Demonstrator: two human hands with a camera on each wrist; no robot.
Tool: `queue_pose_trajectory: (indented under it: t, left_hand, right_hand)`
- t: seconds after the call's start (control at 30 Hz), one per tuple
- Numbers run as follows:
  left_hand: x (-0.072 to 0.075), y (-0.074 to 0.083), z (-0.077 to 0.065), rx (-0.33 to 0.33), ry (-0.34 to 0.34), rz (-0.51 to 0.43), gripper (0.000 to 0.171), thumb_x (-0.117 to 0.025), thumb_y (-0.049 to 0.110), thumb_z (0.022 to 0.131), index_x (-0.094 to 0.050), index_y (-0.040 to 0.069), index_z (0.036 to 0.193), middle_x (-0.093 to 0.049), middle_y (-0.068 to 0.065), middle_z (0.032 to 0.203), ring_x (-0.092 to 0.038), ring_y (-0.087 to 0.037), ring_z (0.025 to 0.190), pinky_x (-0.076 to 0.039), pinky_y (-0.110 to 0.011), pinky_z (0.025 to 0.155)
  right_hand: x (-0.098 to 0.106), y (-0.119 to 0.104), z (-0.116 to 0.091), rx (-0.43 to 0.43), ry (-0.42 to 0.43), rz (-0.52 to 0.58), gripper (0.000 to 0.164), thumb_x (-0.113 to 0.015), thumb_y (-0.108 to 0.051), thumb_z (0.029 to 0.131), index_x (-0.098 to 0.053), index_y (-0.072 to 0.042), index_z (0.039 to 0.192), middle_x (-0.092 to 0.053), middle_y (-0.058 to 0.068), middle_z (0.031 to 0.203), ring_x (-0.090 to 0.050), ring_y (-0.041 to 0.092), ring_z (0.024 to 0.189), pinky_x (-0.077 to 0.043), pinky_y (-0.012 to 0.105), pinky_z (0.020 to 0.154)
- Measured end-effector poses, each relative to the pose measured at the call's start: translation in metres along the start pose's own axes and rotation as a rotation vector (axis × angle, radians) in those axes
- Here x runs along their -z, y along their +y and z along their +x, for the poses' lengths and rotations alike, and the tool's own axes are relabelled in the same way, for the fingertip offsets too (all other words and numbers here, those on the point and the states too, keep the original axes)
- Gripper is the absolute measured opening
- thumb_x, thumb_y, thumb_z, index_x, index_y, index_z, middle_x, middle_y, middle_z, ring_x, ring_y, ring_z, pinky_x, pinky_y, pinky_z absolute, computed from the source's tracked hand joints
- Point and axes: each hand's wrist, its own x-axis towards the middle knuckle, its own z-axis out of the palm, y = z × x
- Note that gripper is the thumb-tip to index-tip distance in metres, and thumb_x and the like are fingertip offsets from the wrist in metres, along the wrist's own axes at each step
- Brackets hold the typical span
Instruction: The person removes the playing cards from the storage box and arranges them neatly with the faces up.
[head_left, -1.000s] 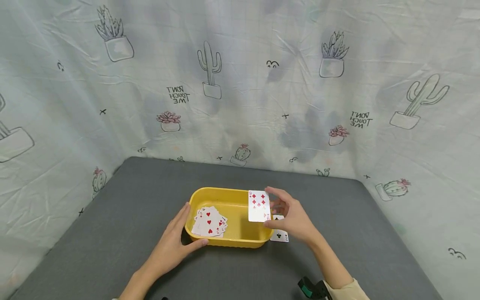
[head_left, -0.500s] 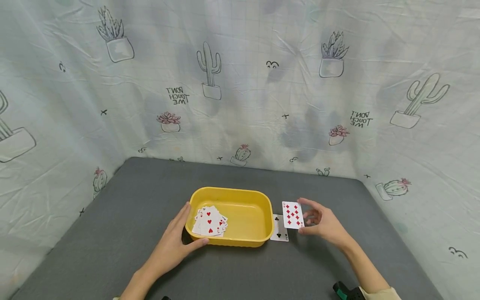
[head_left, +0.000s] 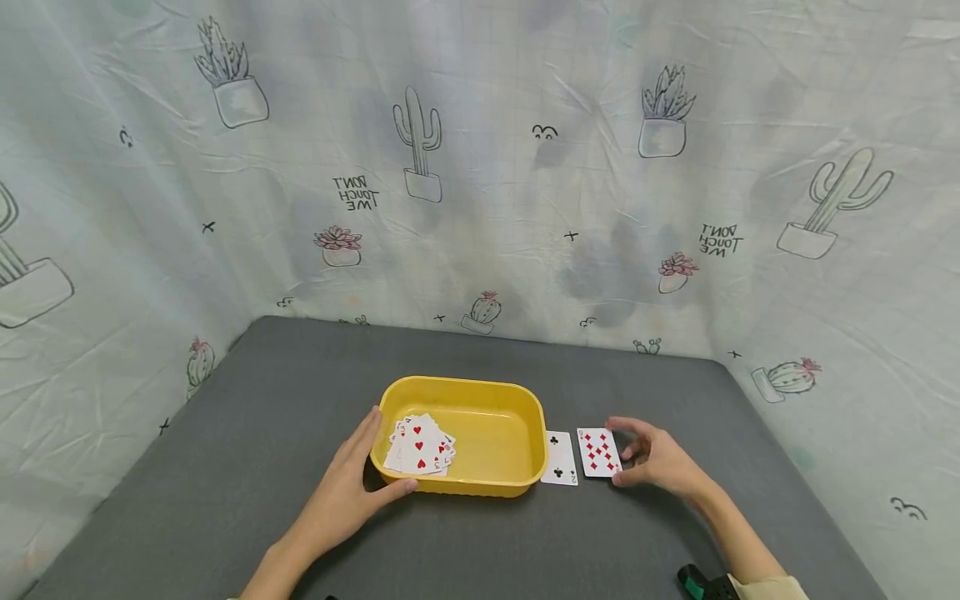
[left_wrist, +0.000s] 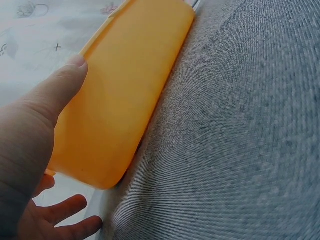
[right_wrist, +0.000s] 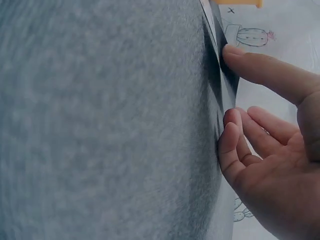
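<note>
A yellow plastic tub (head_left: 495, 462) stands on the grey table with a loose pile of playing cards (head_left: 420, 446) in its left end, a hearts card on top. My left hand (head_left: 341, 492) spans the tub's near left corner, thumb on the front rim and fingers along the left end. In the left wrist view the thumb lies straight against the outer wall and the other fingers spread loosely. My right hand (head_left: 660, 458) pinches a diamonds playing card (head_left: 598, 452) by its right edge, thumb and index finger at two corners. The card is face up, close over the table.
A clubs playing card (head_left: 559, 458) lies face up between the tub's right end and the diamonds card. Behind the grey table (head_left: 480, 550) hangs a pale curtain (head_left: 480, 167) printed with cacti, which also closes off both sides.
My right hand has carried the diamonds card from over the tub's right end to the right and down, past the clubs card. The left hand and tub have stayed put.
</note>
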Motion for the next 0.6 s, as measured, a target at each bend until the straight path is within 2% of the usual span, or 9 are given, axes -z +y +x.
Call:
queue_pose_trajectory:
  t: [0.13,0.23,0.37,0.6]
  left_hand:
    - [0.000,0.000,0.000,-0.005,0.003,0.005,0.113,-0.076,0.062,0.075,-0.017,0.014,0.159,-0.013,-0.007,0.163,-0.017,-0.033,0.144,-0.026,-0.062,0.108]
    - [0.000,0.000,0.000,-0.005,0.003,0.007,0.114,-0.075,0.064,0.075,-0.016,0.014,0.159,-0.013,-0.007,0.163,-0.017,-0.033,0.145,-0.026,-0.062,0.108]
    - [0.000,0.000,0.000,0.004,-0.001,0.010,0.115,-0.074,0.066,0.074,-0.015,0.015,0.159,-0.012,-0.006,0.163,-0.017,-0.033,0.145,-0.026,-0.062,0.108]
    - [0.000,0.002,-0.001,0.013,-0.006,0.006,0.114,-0.076,0.063,0.075,-0.016,0.015,0.159,-0.012,-0.005,0.163,-0.017,-0.034,0.144,-0.026,-0.063,0.108]
  right_hand:
    - [0.001,0.004,0.000,0.012,-0.015,-0.023,0.087,-0.090,-0.004,0.067,-0.046,0.003,0.142,-0.057,0.019,0.102,-0.054,0.021,0.079,-0.050,0.027,0.060]
    - [0.000,0.005,0.002,0.005,-0.012,-0.058,0.087,-0.091,-0.004,0.066,-0.047,0.001,0.141,-0.057,0.016,0.097,-0.053,0.020,0.075,-0.049,0.027,0.057]
    - [-0.002,0.001,0.001,-0.002,-0.009,-0.121,0.087,-0.092,-0.007,0.065,-0.049,-0.001,0.140,-0.056,0.015,0.091,-0.053,0.020,0.071,-0.047,0.027,0.055]
    - [-0.003,-0.005,-0.003,0.003,-0.024,-0.177,0.086,-0.092,-0.009,0.065,-0.050,-0.001,0.140,-0.056,0.017,0.093,-0.054,0.022,0.067,-0.049,0.029,0.056]
